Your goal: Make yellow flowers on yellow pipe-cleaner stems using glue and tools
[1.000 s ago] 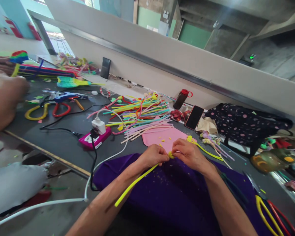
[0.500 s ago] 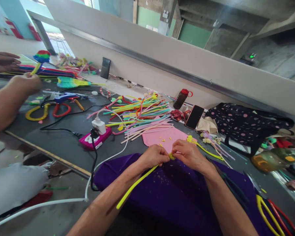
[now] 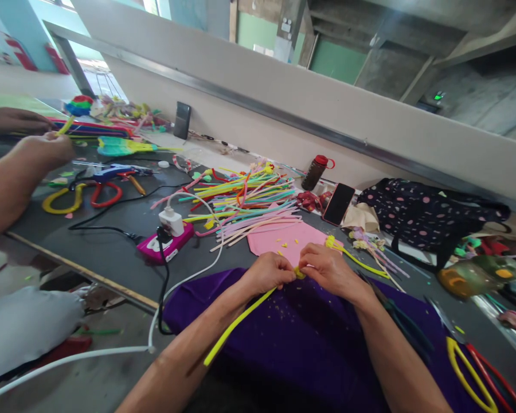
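My left hand (image 3: 270,273) pinches a long yellow pipe cleaner (image 3: 236,325) whose free end trails down over my forearm. My right hand (image 3: 329,268) is closed on the small coiled yellow end (image 3: 300,272) of that same pipe cleaner, fingertips touching my left hand's. Both hands hover over a purple cloth (image 3: 309,344) in front of me. A pink sheet (image 3: 290,238) lies just beyond them, with a second yellow pipe cleaner (image 3: 356,262) to its right.
A heap of coloured pipe cleaners (image 3: 249,201) lies mid-table. A pink power strip with white plug (image 3: 167,238), scissors (image 3: 75,195), a glue gun (image 3: 118,170), a phone (image 3: 338,204), a bottle (image 3: 315,172) and a dotted bag (image 3: 425,218) surround it. Another person's hands (image 3: 43,146) work at left with a multicoloured piece (image 3: 79,106).
My hands have hardly moved, still working the yellow coil. The other person's hand at left moved right with the multicoloured piece on its yellow stem.
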{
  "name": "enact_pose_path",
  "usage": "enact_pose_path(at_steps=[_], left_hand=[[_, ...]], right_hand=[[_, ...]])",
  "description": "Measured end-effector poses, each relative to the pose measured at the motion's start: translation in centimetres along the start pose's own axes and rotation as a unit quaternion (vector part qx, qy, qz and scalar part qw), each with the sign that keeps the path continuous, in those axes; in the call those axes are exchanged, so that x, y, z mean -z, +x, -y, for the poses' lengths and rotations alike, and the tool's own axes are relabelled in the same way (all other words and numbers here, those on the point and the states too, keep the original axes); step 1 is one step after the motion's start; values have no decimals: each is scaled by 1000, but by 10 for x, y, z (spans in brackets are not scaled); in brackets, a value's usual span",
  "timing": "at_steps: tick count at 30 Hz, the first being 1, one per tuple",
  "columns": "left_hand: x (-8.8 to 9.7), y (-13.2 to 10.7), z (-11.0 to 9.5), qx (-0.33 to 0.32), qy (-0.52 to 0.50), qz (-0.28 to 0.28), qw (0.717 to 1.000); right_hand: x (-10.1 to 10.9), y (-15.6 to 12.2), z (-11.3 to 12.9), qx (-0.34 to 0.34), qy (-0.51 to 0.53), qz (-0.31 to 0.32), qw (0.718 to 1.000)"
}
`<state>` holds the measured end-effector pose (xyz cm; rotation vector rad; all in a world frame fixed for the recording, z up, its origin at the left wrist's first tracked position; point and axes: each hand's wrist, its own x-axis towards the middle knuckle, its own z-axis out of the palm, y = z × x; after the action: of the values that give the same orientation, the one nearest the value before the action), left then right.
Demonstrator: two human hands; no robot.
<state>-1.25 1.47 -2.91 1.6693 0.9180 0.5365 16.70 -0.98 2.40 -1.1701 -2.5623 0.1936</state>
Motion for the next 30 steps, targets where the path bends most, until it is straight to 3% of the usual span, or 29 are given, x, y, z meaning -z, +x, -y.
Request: enact_pose_path(at_steps=[8, 14, 19, 25, 30], left_hand=[[0, 1, -1, 11, -1, -6, 1000], [3, -1, -7, 15, -68, -64, 996], [5, -4, -11, 18, -176, -82, 981], [6, -9, -13, 25, -276, 17, 961], [7, -12, -20, 35, -275, 48, 960]], right_hand=[[8, -2, -1, -8, 41, 5, 999], [39, -13, -6, -78, 148, -79, 983], [24, -9, -7, -142, 234, -50, 961], [3, 1, 6, -89, 284, -49, 953], [2, 3, 13, -58, 279, -54, 957]])
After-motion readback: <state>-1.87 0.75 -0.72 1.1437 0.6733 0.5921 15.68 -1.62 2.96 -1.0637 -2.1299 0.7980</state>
